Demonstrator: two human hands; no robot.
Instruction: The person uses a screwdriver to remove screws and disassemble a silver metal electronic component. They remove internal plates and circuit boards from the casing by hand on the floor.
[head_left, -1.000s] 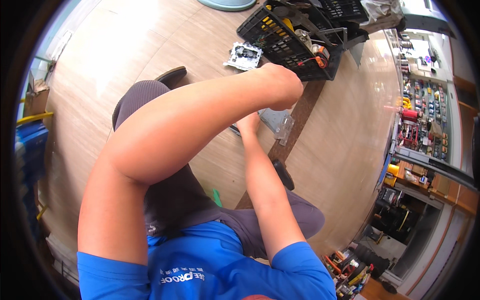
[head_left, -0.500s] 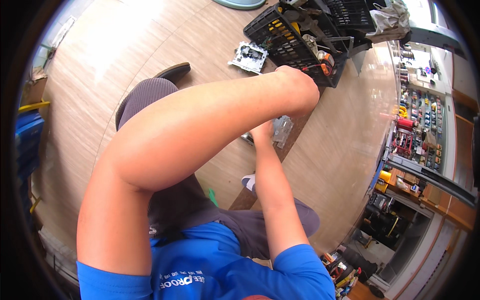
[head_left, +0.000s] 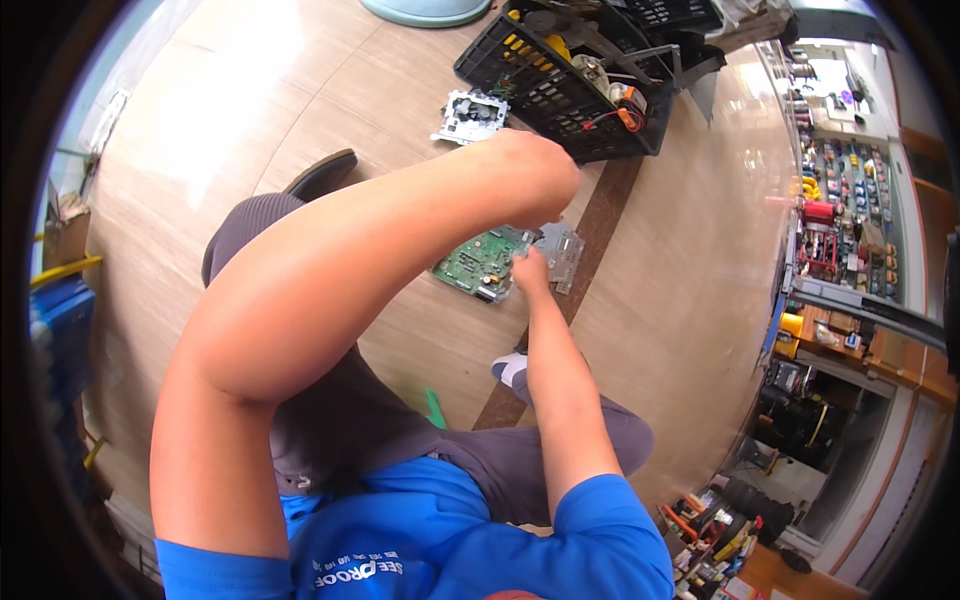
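Observation:
A green circuit board (head_left: 478, 264) shows below my left forearm, just above the floor or on it; I cannot tell which. My right hand (head_left: 531, 270) is closed at the board's right edge, thumb and fingers pressed together there. Above it is my left hand (head_left: 543, 180), bent down at the wrist with its back toward me. Its fingers are hidden, so whatever they hold does not show. Beside the board, on its right, is a flat grey metal plate (head_left: 565, 255) with cut-outs. My left forearm covers the board's upper part.
A black plastic crate (head_left: 540, 95) full of parts and tools stands ahead, with a white metal drive frame (head_left: 471, 117) at its left. A green strip (head_left: 434, 408) lies near my legs. Blue bins (head_left: 62, 320) are at far left; crowded shelves (head_left: 850, 220) line the right.
The green circuit board has come into sight beneath my left forearm. My left hand has moved left and slightly down, and the whole view has shifted a little.

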